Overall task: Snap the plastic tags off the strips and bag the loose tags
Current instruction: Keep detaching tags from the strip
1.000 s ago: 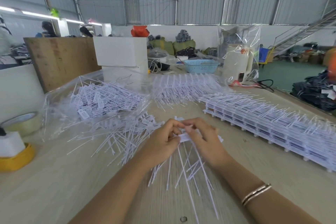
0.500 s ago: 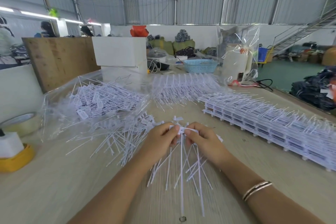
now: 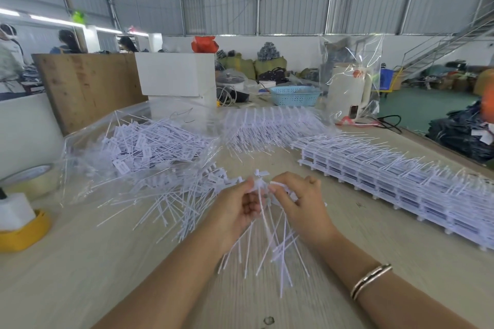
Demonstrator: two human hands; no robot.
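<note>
Bare forearms; seemingly metal bangle [image 3: 371, 281]

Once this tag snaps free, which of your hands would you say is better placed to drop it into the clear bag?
Probably the left hand: the clear bag of loose tags lies on its side of the table, while the right hand would have to cross over.

Held tags [image 3: 263, 211]: white plastic, blurred; heads pinched up between both hands, thin tails fanning down toward 6 o'clock.
Loose tags [image 3: 171, 195]: scattered white pile at 10 o'clock of the hands.
Bag [image 3: 139, 147]: clear plastic, at 11 o'clock, tags inside.
Strips [image 3: 401, 184]: white rows stacked at 2 o'clock, tails upward.
</note>
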